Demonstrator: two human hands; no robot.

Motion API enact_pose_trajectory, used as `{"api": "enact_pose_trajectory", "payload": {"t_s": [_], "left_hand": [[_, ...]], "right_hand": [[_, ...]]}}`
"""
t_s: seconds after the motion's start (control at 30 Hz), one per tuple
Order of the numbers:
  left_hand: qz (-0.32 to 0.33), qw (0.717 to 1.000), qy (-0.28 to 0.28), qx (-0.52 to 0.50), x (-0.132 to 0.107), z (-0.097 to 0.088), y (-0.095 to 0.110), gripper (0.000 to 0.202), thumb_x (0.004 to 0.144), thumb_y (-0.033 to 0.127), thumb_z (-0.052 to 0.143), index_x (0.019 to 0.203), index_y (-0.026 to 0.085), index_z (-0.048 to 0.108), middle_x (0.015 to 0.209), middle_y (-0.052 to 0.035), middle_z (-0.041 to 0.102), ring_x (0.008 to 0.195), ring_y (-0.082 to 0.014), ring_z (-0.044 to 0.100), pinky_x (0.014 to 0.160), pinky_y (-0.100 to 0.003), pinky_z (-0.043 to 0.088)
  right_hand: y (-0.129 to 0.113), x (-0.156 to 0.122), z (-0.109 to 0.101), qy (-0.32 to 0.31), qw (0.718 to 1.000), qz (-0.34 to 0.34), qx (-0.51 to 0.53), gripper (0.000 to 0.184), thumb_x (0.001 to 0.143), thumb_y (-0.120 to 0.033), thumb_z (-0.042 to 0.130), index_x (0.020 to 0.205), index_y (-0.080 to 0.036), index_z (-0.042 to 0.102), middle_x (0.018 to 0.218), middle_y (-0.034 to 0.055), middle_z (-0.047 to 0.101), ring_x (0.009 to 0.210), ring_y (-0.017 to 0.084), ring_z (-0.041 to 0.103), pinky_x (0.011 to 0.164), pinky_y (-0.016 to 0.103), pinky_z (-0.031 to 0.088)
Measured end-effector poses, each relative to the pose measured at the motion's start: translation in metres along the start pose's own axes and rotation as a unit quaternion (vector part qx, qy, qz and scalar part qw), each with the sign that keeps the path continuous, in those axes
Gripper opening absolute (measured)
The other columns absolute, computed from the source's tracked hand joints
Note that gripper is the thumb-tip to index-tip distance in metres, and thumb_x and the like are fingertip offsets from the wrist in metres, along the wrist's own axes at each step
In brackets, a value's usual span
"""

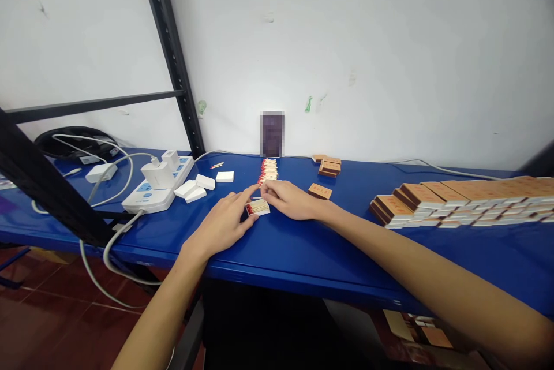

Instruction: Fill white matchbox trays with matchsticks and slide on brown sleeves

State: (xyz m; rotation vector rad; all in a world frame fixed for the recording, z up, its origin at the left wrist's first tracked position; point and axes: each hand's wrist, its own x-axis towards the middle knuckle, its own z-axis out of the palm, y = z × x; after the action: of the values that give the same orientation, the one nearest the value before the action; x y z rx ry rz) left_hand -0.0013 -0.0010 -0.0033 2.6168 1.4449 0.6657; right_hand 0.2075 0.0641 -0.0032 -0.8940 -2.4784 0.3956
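Observation:
A small white matchbox tray (263,208) holding red-headed matches lies on the blue shelf. My left hand (225,221) has its thumb at the tray's near left side and its index finger reaching past the far side, so the tray sits between them. Just beyond, a long row of loose matches (270,169) runs toward the wall, red heads to the left. My right hand (289,200) is closed at the near end of this row, its fingertips pinched on matches there; the fingers partly hide what they hold.
Several white trays (195,187) lie left, beside a power strip (158,185) with cables. Orange-brown matchboxes (320,190) lie right of the match row, more behind. Long stacks of matchboxes (467,197) line the right. A dark pixelated rectangle (272,133) stands against the wall.

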Motion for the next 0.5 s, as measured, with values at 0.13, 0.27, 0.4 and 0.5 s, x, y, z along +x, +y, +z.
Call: {"api": "enact_pose_trajectory", "payload": {"t_s": [0.13, 0.27, 0.4, 0.5], "left_hand": [[0.002, 1.0, -0.008, -0.007, 0.001, 0.0, 0.0, 0.055, 0.095, 0.035, 0.049, 0.147, 0.027, 0.032, 0.119, -0.0082, 0.061, 0.104, -0.026, 0.058, 0.09, -0.041, 0.046], [0.012, 1.0, -0.003, 0.003, 0.001, -0.002, 0.002, 0.049, 0.094, 0.031, 0.051, 0.141, 0.025, 0.039, 0.13, -0.008, 0.057, 0.114, -0.0271, 0.054, 0.097, -0.042, 0.043], [0.039, 0.999, 0.016, -0.009, 0.002, -0.002, 0.003, 0.048, 0.092, 0.026, 0.053, 0.139, 0.026, 0.042, 0.128, -0.0061, 0.058, 0.112, -0.0247, 0.054, 0.099, -0.041, 0.043], [0.045, 0.999, 0.019, -0.014, 0.002, -0.002, 0.003, 0.047, 0.092, 0.026, 0.054, 0.138, 0.026, 0.043, 0.121, -0.0061, 0.06, 0.106, -0.0239, 0.055, 0.095, -0.041, 0.044]], "right_hand": [[-0.009, -0.002, 0.0, -0.016, 1.0, 0.005, 0.008, 0.013, 0.095, -0.026, 0.043, 0.089, -0.02, 0.053, 0.066, -0.0039, 0.053, 0.06, 0.012, 0.045, 0.06, 0.023, 0.031], [0.001, 0.001, 0.002, 0.067, 0.995, 0.071, -0.036, 0.017, 0.096, -0.026, 0.038, 0.095, -0.02, 0.054, 0.07, -0.0021, 0.057, 0.061, 0.013, 0.048, 0.059, 0.024, 0.031], [0.014, 0.003, 0.005, 0.078, 0.982, 0.129, -0.11, 0.015, 0.093, -0.022, 0.043, 0.103, -0.021, 0.055, 0.086, 0.0022, 0.064, 0.07, 0.015, 0.054, 0.06, 0.025, 0.031], [0.018, 0.005, 0.008, 0.055, 0.979, 0.139, -0.141, 0.015, 0.093, -0.022, 0.045, 0.102, -0.021, 0.057, 0.094, 0.0044, 0.066, 0.08, 0.017, 0.058, 0.063, 0.026, 0.033]]}}
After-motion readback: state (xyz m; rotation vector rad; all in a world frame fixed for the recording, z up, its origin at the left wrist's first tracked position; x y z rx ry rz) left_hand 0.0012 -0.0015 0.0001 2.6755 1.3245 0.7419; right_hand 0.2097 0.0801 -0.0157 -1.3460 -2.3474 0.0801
